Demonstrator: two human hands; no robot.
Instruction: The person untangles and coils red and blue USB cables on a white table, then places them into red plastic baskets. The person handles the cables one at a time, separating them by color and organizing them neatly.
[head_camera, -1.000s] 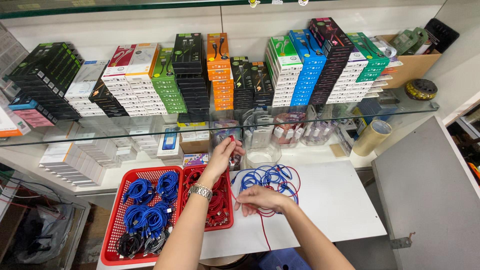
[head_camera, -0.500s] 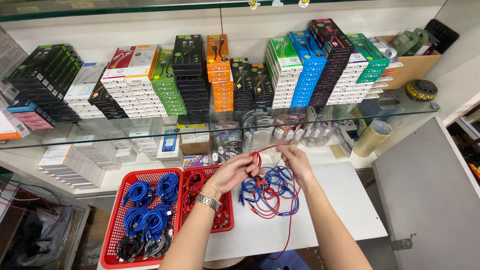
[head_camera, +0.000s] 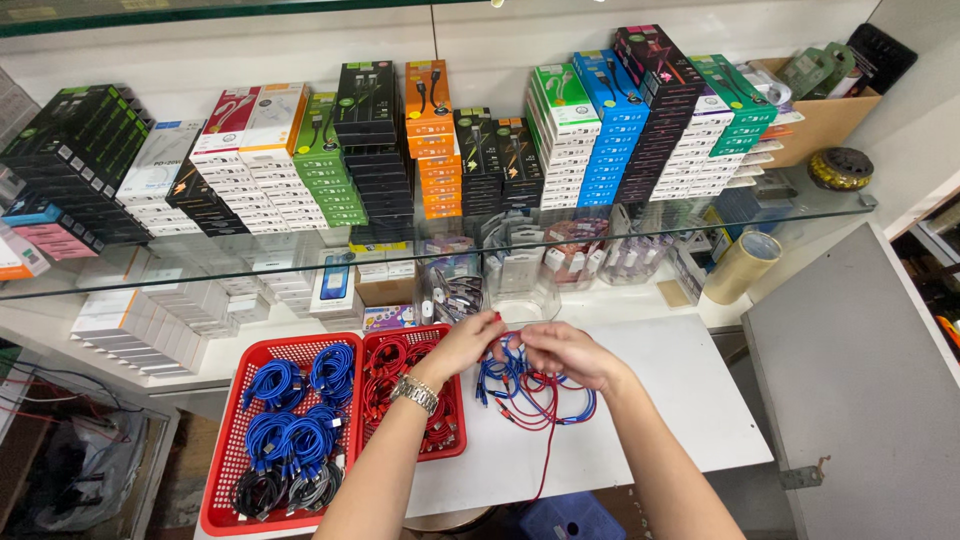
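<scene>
Below stacked coloured boxes (head_camera: 440, 150) — both hands' (head_camera: 470, 340) (head_camera: 565, 352) grip closed on red cable (head_camera: 530, 395).

On the glass shelf I saw stacks of flat rectangular boxes, left to right: black w/ green edges (head_camera: 70, 160), white (head_camera: 160, 170), red-and-white (head_camera: 245, 120), green (head_camera: 325, 160), black (head_camera: 370, 130), orange (head_camera: 432, 140), small black (head_camera: 495, 160), white w/ green tops (head_camera: 560, 140), blue (head_camera: 605, 130), dark w/ red (head_camera: 655, 100), green-topped white (head_camera: 730, 120). Far left: pink boxes (head_camera: 55, 235). Under the glass: white boxes (head_camera: 140, 320), a blue-fronted pkg (head_camera: 333, 285). Brown cardboard box (head_camera: 820, 120) stood at right.
</scene>
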